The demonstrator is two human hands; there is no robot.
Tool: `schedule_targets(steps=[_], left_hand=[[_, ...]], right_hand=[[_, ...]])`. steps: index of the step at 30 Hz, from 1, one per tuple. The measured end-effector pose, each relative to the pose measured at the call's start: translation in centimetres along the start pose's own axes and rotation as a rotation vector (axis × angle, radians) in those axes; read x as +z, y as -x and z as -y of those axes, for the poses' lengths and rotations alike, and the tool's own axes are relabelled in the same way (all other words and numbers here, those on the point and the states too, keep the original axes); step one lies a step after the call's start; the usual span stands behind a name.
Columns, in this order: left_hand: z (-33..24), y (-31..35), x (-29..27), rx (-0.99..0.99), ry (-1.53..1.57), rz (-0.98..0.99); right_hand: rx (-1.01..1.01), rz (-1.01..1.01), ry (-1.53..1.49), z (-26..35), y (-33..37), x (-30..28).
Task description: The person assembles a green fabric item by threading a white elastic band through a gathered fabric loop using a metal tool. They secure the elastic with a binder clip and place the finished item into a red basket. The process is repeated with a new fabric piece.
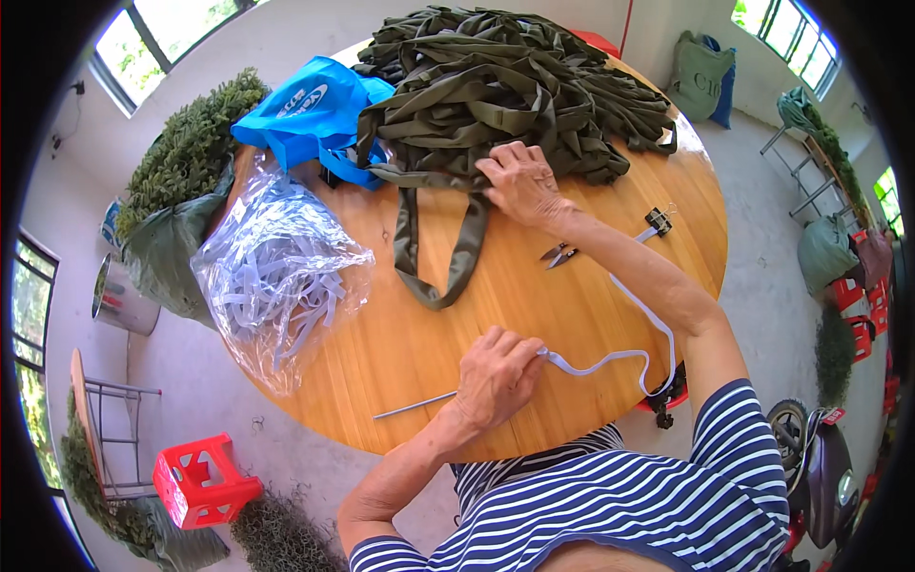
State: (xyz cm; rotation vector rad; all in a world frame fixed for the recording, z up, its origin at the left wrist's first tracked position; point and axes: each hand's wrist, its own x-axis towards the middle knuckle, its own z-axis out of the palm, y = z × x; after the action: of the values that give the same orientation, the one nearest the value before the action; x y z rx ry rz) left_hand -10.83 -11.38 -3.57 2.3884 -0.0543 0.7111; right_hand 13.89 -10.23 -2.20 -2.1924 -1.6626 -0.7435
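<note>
Near the front of the round wooden table, my left hand (494, 377) is closed around a thin metal rod (416, 405) that sticks out to the left. From its fingertips a narrow white elastic band (596, 365) runs right and loops beneath my right forearm. My right hand (524, 183) reaches forward, fingers pinched on a dark green fabric strap (448, 181) at the pile's near edge. A loop of such strap (457, 281) hangs toward me on the tabletop. Behind it rises a large heap of dark green fabric straps (477, 76). Small scissors (559, 255) lie beside my right forearm.
A black binder clip (658, 222) lies on the table (324, 400) at right. To the left are a clear plastic bag (281, 276) of white strips and a blue bag (310, 110). Green artificial foliage (191, 143) stands beyond. A red stool (205, 480) sits on the floor.
</note>
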Motion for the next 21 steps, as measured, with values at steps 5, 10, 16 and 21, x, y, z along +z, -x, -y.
schedule_targets(steps=[5, 10, 16, 21], left_hand=[[1.6, 0.3, -1.1, -0.54, 0.549, -0.254], [3.4, -1.9, -4.7, -0.695, 1.473, -0.409], [2.6, -2.4, -6.8, -0.631, 1.464, -0.466], [4.2, -0.4, -8.9, -0.647, 1.466, -0.669]], right_hand=[[0.179, 0.258, -0.719, 2.7, -0.9, -3.9], [0.198, 0.785, -1.653, 7.0, 0.5, -8.9], [0.225, 0.947, -1.65, 9.1, 3.9, -8.4], [-0.162, 0.397, -0.779, 9.6, 6.4, -7.9]])
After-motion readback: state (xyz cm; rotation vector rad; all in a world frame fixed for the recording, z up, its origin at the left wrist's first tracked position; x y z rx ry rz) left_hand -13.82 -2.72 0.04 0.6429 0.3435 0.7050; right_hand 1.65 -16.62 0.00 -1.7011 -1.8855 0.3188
